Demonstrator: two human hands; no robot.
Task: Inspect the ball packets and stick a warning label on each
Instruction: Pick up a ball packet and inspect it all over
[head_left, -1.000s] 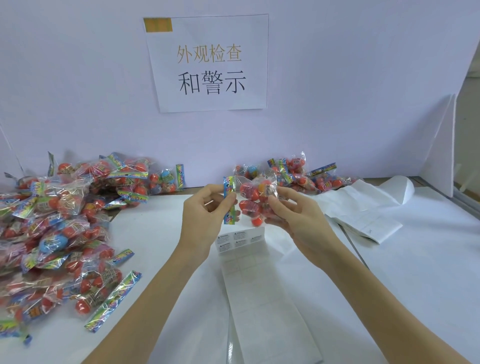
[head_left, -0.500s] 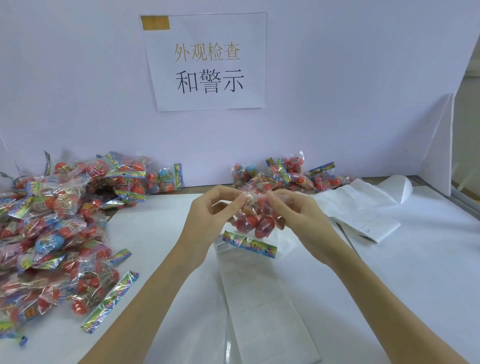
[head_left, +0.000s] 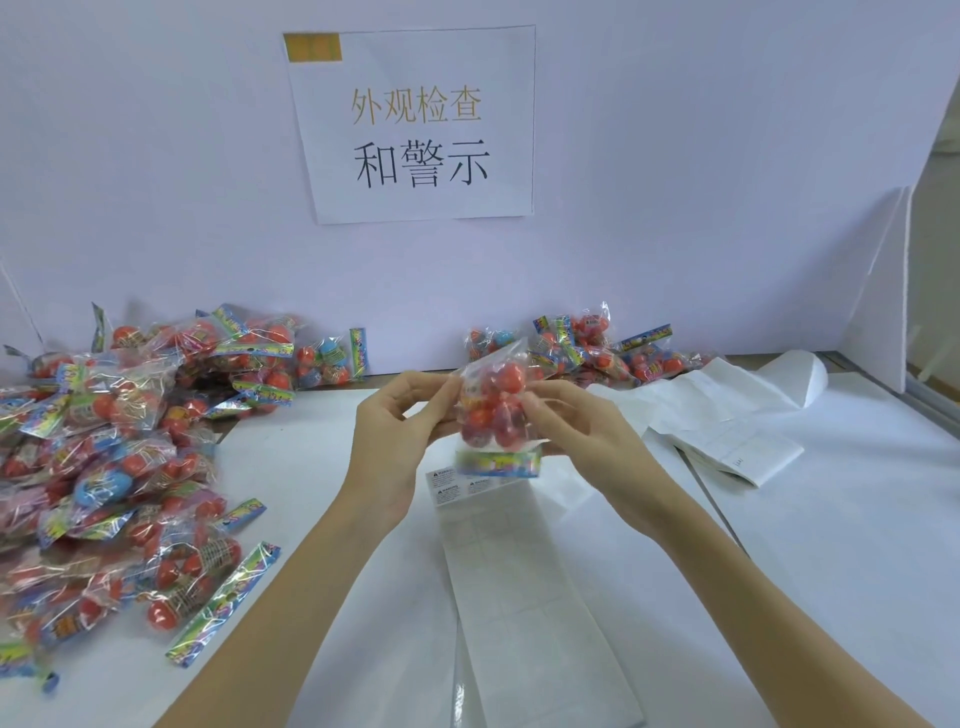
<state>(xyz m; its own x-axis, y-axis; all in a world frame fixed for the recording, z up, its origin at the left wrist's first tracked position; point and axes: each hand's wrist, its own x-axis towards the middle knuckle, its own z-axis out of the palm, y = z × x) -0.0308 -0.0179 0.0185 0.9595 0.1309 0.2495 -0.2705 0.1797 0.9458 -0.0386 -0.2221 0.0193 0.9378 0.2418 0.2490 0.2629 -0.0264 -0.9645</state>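
Both hands are pinching one clear ball packet (head_left: 496, 410) at mid-frame: the left hand (head_left: 400, 431) is gripping its left edge, the right hand (head_left: 576, 431) its right side. It is hanging with its colourful header card lowermost, above the warning-label sheet (head_left: 519, 571). Unprocessed packets (head_left: 119, 467) are lying heaped at left.

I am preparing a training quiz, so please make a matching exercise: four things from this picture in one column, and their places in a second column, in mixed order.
Things
1. held packet
2. big packet pile
3. small packet pile
4. label sheet

Places
A. flat on the table, below the hands
B. far side, by the wall, right of centre
C. between left hand and right hand
D. left side of the table

Pairs: 1-C, 2-D, 3-B, 4-A
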